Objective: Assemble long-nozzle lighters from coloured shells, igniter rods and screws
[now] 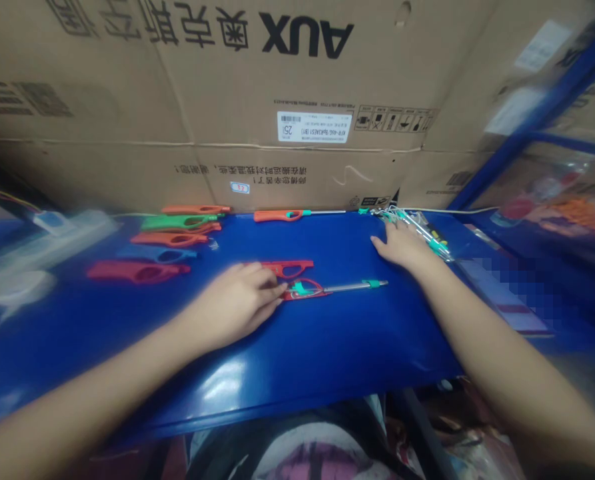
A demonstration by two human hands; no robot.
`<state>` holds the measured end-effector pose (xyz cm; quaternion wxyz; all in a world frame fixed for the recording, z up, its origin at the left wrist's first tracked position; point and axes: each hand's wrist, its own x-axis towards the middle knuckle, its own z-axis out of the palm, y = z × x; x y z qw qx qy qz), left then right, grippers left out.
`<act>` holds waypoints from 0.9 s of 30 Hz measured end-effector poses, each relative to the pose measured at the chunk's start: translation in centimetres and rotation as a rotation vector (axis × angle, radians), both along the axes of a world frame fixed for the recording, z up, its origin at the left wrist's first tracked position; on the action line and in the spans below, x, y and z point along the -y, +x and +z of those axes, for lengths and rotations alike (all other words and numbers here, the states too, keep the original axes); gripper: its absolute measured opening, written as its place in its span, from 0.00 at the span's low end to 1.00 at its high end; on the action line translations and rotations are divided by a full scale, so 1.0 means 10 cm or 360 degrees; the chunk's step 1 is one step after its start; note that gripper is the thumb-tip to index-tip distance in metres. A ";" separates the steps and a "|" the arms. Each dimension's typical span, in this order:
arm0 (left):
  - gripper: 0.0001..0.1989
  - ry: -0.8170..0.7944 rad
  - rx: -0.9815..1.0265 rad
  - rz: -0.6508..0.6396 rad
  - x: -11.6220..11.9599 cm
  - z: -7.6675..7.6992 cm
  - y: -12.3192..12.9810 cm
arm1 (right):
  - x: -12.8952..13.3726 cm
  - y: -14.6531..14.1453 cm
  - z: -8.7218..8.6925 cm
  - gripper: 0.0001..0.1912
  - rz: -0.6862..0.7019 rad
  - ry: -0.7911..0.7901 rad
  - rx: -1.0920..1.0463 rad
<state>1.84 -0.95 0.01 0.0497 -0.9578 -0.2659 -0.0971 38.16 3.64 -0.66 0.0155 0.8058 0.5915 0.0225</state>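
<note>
My left hand (242, 303) is closed on the handle end of a red lighter shell (304, 293), which has a teal part, a thin wire and a metal tube (350, 288) pointing right. Just behind it lies another red shell half (297, 269), its left end hidden by my fingers. At the back right my right hand (397, 243) reaches to a pile of metal tubes with teal parts (424, 233). Its thumb is apart from the other fingers, which touch the pile's left side. An orange lighter with a metal tube (280, 216) lies along the back.
Orange, green (177, 222), blue (157, 253) and red (137, 271) shells lie in a column at the left. A white power strip (82, 240) is beyond them. A cardboard wall (227, 100) closes the back. Papers (497, 287) and a bag of orange parts (577, 213) are at right.
</note>
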 end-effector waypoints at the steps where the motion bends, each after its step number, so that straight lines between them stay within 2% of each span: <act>1: 0.16 -0.0009 -0.0007 -0.0003 0.00 0.01 0.00 | 0.00 0.00 0.00 0.33 0.0006 0.0022 -0.0001; 5: 0.16 -0.0059 0.0021 -0.0026 -0.01 0.03 0.00 | 0.02 0.00 0.00 0.30 0.0032 0.0107 -0.0009; 10: 0.15 -0.0097 0.0067 -0.0052 -0.04 -0.01 -0.02 | 0.00 0.00 -0.01 0.18 0.0116 0.0165 -0.0092; 14: 0.15 -0.0137 0.0096 -0.0049 -0.07 -0.03 -0.04 | -0.01 -0.01 0.01 0.06 0.0232 0.0221 -0.0265; 16: 0.15 -0.0172 0.0117 -0.0042 -0.07 -0.02 -0.05 | 0.01 -0.06 0.02 0.06 0.0322 0.0229 -0.0416; 21: 0.24 -0.0292 0.0371 0.0004 -0.04 -0.02 -0.04 | 0.13 -0.36 0.03 0.10 0.0591 0.0256 -0.0791; 25: 0.20 -0.0455 0.0764 0.0088 0.02 -0.10 0.05 | 0.33 -0.73 0.01 0.09 0.0792 0.0412 -0.0978; 27: 0.19 -0.0514 0.0902 0.0114 0.05 -0.15 0.11 | 0.46 -0.92 0.01 0.08 0.1118 0.0528 -0.1352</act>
